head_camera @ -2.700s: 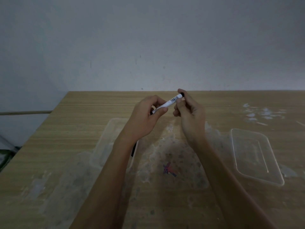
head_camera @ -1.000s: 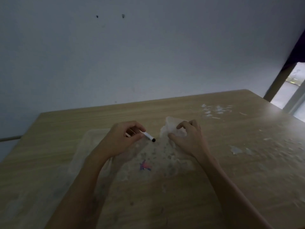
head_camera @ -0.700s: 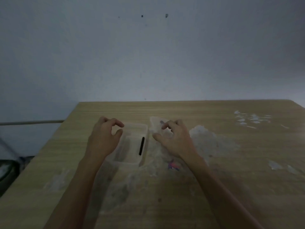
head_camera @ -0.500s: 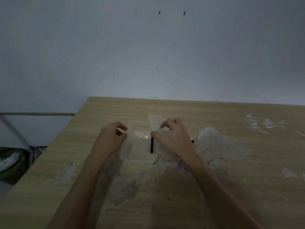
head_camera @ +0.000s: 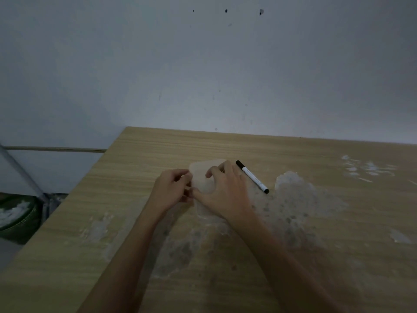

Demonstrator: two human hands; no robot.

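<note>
A clear plastic container (head_camera: pixel 200 213) sits on the wooden table (head_camera: pixel 140 159) with its translucent lid (head_camera: pixel 200 175) on top. My right hand (head_camera: pixel 225 190) lies over the lid, fingers bent onto it and the thumb at its left edge. My left hand (head_camera: pixel 171 188) holds the container's left side, fingertips pinching the rim by the lid. A white marker (head_camera: pixel 252 177) with black ends lies on the table just right of my right hand, free of both hands. What is inside the container is hidden.
Whitish worn patches (head_camera: pixel 300 199) cover the table's middle and right. The table's left edge runs diagonally; beyond it a green bowl (head_camera: pixel 15 213) sits on the floor beside a metal bar (head_camera: pixel 22 172). A grey wall stands behind.
My left hand dropped the marker it held. My right hand brought the lid over from the right and set it on the container, and my left hand closed in on the container's rim.
</note>
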